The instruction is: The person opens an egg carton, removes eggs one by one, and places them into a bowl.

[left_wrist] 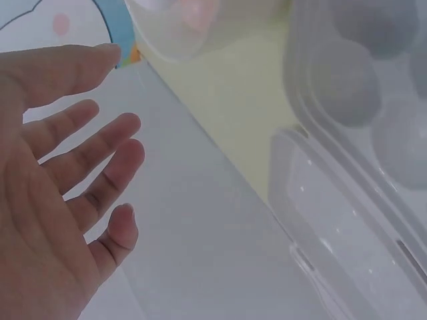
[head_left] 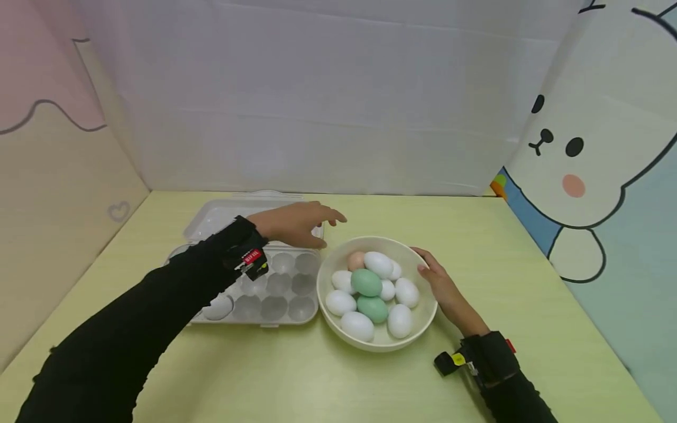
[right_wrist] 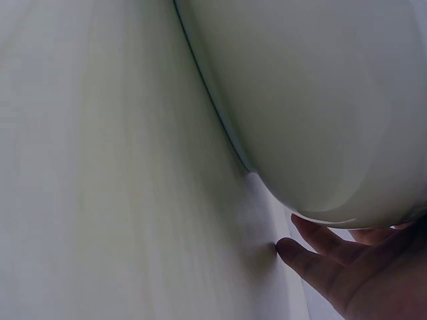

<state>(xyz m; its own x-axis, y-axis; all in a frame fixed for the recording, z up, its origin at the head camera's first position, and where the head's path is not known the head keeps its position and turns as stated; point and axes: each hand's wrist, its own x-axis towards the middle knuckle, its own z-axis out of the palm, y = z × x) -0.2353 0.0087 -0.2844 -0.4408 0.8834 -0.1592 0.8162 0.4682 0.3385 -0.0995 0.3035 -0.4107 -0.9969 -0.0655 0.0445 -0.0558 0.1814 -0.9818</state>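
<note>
Eggs (head_left: 372, 294) lie heaped in a white bowl (head_left: 423, 320) on the yellow-green table (head_left: 529, 282), just right of an open clear egg tray (head_left: 275, 288). The left hand (head_left: 293, 224) hovers over the far row of the tray with fingers spread and relaxed, holding nothing; the left wrist view shows the bare palm (left_wrist: 47, 200) above the tray's hinged lid (left_wrist: 347, 240). The right hand (head_left: 441, 282) rests against the bowl's right side, fingers lying along its wall (right_wrist: 320, 107) and touching it, as if steadying it. In the bowl are several white eggs, two green ones and a pinkish one. One white egg (head_left: 218, 306) sits in a near-left cup of the tray; the other cups in view look vacant. Judging from that, the filling has barely begun, with nearly the whole bowl left to move across.
</note>
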